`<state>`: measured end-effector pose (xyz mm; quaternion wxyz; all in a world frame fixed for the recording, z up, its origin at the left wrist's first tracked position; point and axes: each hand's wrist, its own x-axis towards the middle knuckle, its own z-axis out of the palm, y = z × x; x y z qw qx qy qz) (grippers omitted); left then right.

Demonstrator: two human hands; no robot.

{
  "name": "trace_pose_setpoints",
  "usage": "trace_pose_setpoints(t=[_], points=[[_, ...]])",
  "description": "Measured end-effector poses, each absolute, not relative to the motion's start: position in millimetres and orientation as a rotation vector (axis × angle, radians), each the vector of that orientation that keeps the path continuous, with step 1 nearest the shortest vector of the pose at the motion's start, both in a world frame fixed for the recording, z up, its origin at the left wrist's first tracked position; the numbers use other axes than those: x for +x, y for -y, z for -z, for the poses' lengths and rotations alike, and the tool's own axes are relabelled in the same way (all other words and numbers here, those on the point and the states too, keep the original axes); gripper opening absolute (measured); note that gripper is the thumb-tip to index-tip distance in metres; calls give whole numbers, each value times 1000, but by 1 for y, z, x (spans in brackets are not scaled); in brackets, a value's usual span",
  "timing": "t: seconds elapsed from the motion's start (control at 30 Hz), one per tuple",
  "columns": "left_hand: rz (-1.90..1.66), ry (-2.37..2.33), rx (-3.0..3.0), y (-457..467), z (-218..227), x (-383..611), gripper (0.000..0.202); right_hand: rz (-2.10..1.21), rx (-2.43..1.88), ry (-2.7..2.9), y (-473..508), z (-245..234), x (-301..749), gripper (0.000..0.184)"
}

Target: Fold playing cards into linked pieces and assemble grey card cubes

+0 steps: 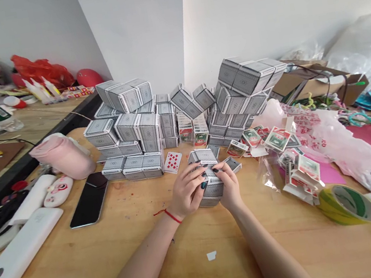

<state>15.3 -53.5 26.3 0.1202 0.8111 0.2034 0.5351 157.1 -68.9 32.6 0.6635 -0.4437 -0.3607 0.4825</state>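
Note:
Both hands meet at a grey-patterned block of playing cards (211, 192) near the table's middle. My left hand (187, 189) has its fingers curled over the top and left side of it. From the right, my right hand (229, 183) grips the same block, thumb and fingers pressed on its upper edge. Fingers cover part of the block. Just left of it lies a face-up ten of diamonds card (173, 162). Behind it are red-and-green card packs (201, 135), and a small grey pack (233, 164) lies by my right hand.
Stacked card blocks stand at left (128, 136) and right (243, 84). A phone (89, 200) and a white power bank (25, 246) lie at left. At right are opened card boxes (307, 173), a tape roll (348, 204) and a plastic bag (335, 142).

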Motion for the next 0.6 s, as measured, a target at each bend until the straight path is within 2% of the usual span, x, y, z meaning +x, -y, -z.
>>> trace_pose_setpoints(t=[0.6], points=[[-1620,-610,2402,55,-25,14,28,-1148,-971,876,71,-31,160,16]])
